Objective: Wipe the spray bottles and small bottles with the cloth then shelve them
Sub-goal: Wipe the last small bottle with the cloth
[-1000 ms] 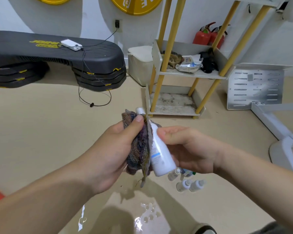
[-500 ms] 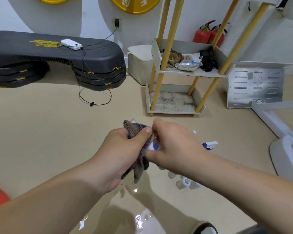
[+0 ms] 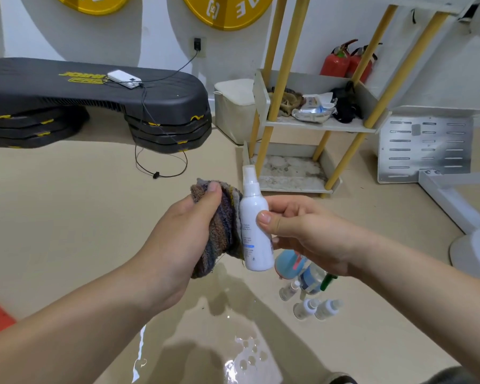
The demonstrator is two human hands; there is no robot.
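Spray bottle (image 3: pixel 254 234) is upright, pinched between the right hand (image 3: pixel 302 231) thumb and fingers. The cloth (image 3: pixel 225 223), bunched in the curled left hand (image 3: pixel 183 231) fingers, touches its side. Wiping is probably underway. Small bottles (image 3: pixel 305 309) wait on the floor (image 3: pixel 67 217) under the right fingers, and shelving remains.

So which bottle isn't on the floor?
The white spray bottle, gripped by the right hand beside the cloth; the other bottles are on the floor.

The right hand (image 3: pixel 302 231) pinches an upright white spray bottle (image 3: pixel 254 225); the left hand (image 3: pixel 178 236) presses a bunched cloth (image 3: pixel 222 225) against it.
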